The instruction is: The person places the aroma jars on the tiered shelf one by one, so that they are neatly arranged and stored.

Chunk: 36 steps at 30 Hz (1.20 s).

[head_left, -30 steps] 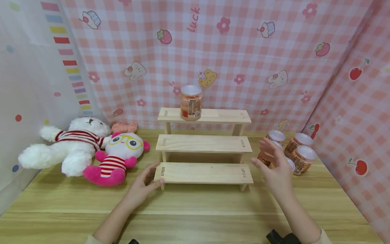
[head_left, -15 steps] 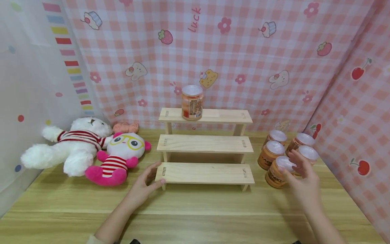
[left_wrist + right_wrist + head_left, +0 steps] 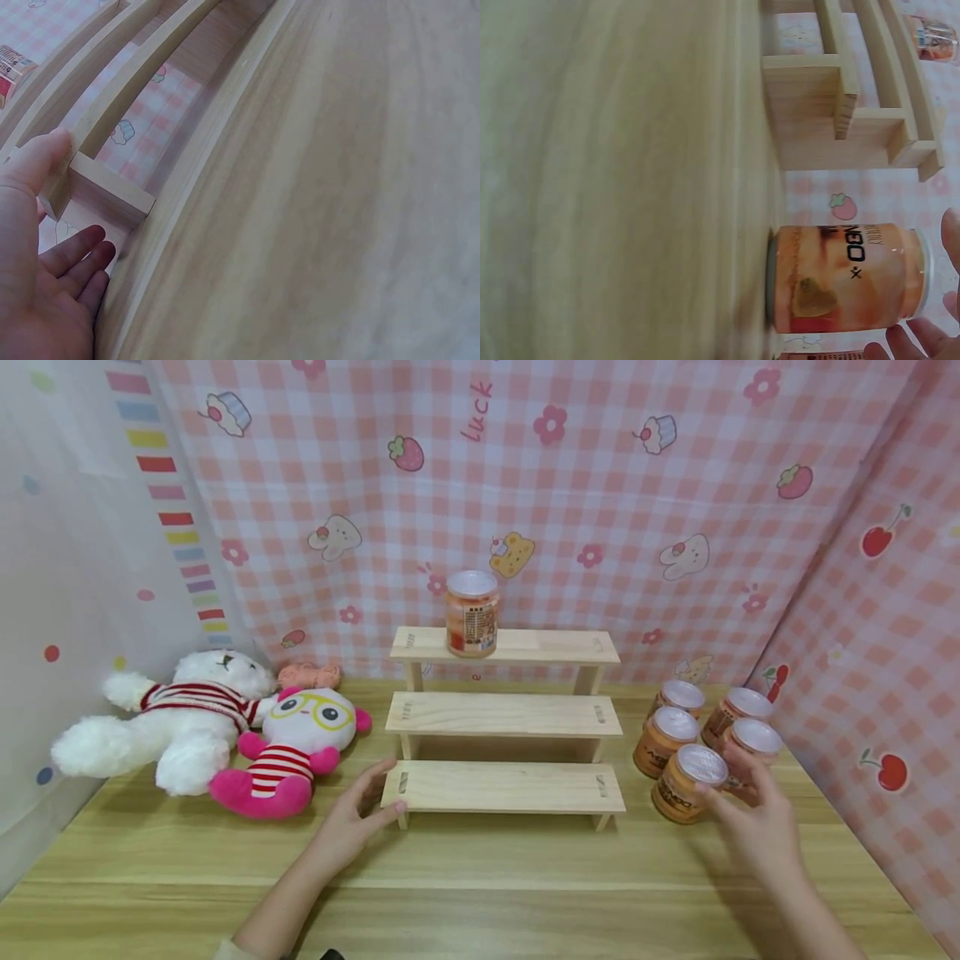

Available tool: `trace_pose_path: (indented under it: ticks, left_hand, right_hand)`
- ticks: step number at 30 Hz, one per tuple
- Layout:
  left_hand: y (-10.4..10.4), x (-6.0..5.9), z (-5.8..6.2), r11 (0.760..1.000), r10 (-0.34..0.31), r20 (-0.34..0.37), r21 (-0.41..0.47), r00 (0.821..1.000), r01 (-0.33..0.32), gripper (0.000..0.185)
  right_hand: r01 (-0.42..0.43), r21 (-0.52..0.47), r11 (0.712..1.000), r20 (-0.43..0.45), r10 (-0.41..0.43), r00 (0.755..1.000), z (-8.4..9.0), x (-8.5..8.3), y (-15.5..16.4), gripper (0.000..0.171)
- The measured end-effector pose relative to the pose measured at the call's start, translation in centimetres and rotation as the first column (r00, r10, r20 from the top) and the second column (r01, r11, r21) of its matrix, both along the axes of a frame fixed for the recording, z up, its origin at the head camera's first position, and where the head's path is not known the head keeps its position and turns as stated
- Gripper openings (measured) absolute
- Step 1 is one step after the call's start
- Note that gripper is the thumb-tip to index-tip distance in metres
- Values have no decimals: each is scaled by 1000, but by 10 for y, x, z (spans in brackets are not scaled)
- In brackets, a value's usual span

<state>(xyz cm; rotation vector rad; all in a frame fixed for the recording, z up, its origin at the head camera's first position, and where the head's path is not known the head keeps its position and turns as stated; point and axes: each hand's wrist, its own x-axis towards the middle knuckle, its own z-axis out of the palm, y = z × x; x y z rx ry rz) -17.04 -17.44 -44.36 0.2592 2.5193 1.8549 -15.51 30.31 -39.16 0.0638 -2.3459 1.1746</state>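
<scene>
Holding a wooden rack (image 3: pixel 502 713) by its left end, with a near jar (image 3: pixel 681 787) framed at right

The wooden rack is built of smooth, pale planks set as three steps, with joints showing at the shelf ends. Its lowest shelf (image 3: pixel 502 787) is held at the left end by the left hand (image 3: pixel 349 820), spanned between thumb and index finger, while the remaining fingers are loosely extended below. At right, the near jar is stood upright on the wood-grained table (image 3: pixel 480 885). It is framed by the right hand (image 3: pixel 757 827), whose thumb and fingers are parted beside the lid; whether contact is made cannot be told. Four jars (image 3: pixel 662 743) of the same squat, cylindrical shape are grouped behind and beside it under pale, shiny lids. An upper jar (image 3: pixel 472 622) is set left of centre on the top shelf (image 3: pixel 555 645).

At far left, a fluffy white bear (image 3: pixel 191 718) is dressed in striped knit, with a smooth pink plush (image 3: pixel 281 768) laid before it. The far side is hung with a pink checked curtain (image 3: pixel 600 485), on which "luck" is printed in script. The near jar's orange wrapper is marked with dark capitals ending in O; the rest cannot be read with certainty. On the upper jar, a panel of dense print is shown, too fine to be read.
</scene>
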Motion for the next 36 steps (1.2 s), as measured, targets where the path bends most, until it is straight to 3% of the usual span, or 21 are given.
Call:
trace_pose_path:
  ticks: [6,20,36]
  left_hand:
    - [0,1,1,1000,3,-2,-3,1000,-3,62]
    - [2,1,2,1000,13,8,-6,1000,-13,64]
    - [1,-1,0,1000,10,-2,6,1000,-10,65]
  right_hand:
    - [-35,38,999,66,32,997,-6,-5,5,71]
    - [-113,-52,992,84,117,990,-21,-14,6,75]
    - [-33,-68,997,75,39,996,-18,-10,3,73]
